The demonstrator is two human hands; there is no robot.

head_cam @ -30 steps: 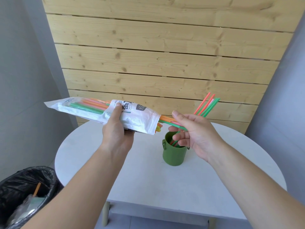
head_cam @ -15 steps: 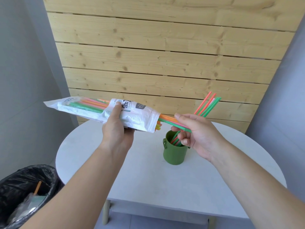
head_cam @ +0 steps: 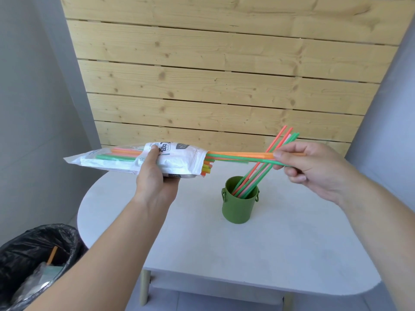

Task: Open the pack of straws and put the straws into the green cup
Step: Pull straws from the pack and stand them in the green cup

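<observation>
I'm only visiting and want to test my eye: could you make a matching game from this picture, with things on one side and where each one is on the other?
Things:
1. pack of straws
2. green cup
3. bin
4. orange and green straws sticking out of the pack

Places:
A. stands on the table
B. pinched by the right hand
C. beside the table, lower left
D. held in the left hand

Pairs: 1-D, 2-A, 3-C, 4-B.

Head-worn camera looks forward and down, close over the table (head_cam: 247,254).
</observation>
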